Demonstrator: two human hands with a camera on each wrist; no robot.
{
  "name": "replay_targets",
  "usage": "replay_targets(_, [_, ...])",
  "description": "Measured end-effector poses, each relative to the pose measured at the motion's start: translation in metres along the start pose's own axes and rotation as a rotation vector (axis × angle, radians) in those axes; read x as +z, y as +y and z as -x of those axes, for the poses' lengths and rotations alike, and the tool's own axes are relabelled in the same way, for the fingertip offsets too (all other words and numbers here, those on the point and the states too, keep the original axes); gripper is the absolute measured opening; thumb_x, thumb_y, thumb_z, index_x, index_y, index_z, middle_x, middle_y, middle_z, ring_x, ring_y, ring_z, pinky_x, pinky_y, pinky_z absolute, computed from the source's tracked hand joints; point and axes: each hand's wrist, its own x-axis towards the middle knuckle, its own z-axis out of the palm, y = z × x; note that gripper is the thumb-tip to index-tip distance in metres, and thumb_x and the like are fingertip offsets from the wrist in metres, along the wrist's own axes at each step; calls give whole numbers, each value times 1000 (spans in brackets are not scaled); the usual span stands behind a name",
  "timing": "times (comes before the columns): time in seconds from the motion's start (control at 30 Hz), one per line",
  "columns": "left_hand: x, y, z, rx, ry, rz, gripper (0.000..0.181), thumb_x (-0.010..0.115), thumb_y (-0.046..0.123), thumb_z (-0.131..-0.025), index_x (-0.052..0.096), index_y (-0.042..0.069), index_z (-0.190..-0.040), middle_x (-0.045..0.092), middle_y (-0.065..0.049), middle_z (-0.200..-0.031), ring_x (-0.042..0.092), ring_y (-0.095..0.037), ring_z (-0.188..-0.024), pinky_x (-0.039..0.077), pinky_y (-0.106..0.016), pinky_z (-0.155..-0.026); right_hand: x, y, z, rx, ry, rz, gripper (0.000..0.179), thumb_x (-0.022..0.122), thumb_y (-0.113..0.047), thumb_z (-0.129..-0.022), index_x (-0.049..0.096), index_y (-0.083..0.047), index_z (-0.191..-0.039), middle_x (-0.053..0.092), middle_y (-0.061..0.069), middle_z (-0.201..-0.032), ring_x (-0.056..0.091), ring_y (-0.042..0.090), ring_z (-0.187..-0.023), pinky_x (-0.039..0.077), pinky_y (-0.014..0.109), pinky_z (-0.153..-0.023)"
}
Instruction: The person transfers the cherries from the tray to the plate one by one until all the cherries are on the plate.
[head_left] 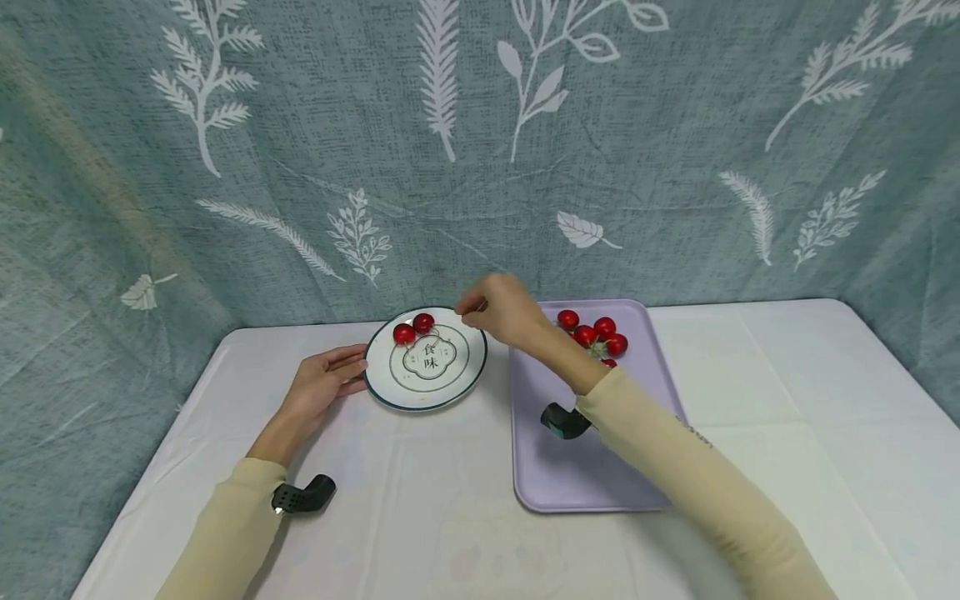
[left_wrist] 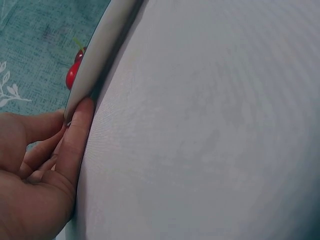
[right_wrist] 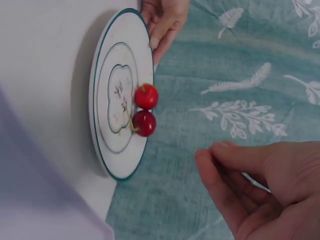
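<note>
My left hand (head_left: 326, 379) grips the left rim of a white plate (head_left: 450, 392) with a dark green edge and printed characters. In the left wrist view its thumb lies above the rim and a finger (left_wrist: 75, 142) beneath. Two red cherries (right_wrist: 145, 97) with thin stems lie side by side on the plate, toward its back left in the head view. My right hand (head_left: 498, 310) hovers by the plate's back right edge. Its thumb and forefinger meet at the tips, with nothing visible between them in the right wrist view; the other fingers are curled.
Right of the plate lies a lilac rectangular tray (head_left: 551, 483), with several cherries (head_left: 585, 335) bunched toward its back, partly hidden by my right forearm. A white cloth (head_left: 405, 533) covers the table. Behind it hangs a green leaf-patterned curtain (head_left: 480, 200).
</note>
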Motion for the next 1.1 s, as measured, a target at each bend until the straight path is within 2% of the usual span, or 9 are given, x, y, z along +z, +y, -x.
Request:
replay_targets(0.33, [1,1,-1,-9,2,-18,46,51,8,-102,41,-3,-146,46,-24,-142,59,-14,-110,57,-21,-87,-23,19,26,-132,-108,70,14,68,-1,-90,76,-3,-102,73,10,-102,68,21,-93,60,29,-79])
replay_targets(0.57, [1,1,-2,10,-12,-4,46,51,7,-102,40,-5,-145,46,-25,-141,60,-7,-102,57,-22,-86,-44,50,51,-107,-47,164,13,71,1,-87,76,-1,-99,74,10,-97,68,22,-89,60,32,-74])
replay_targets(0.77, [0,0,-2,14,0,-11,46,51,6,-102,41,-5,-145,47,-25,-140,60,-9,-104,57,-22,-86,-59,77,70,-132,-53,187,12,71,7,-85,76,1,-93,74,13,-92,68,21,-82,59,31,-68])
replay_targets(0.93, [0,-1,-1,7,12,-16,46,51,7,-102,41,-5,-145,47,-25,-140,60,-11,-107,57,-21,-86,-66,86,82,-209,-64,226,16,70,14,-81,77,1,-88,74,10,-87,69,22,-80,60,30,-66])
replay_targets(1.1, [-1,-1,-1,-2,7,-17,46,52,7,-102,41,-3,-146,47,-24,-142,59,-14,-110,57,-22,-86,-69,91,91,-183,-90,303,19,69,16,-79,77,1,-87,74,9,-87,69,23,-84,61,32,-70])
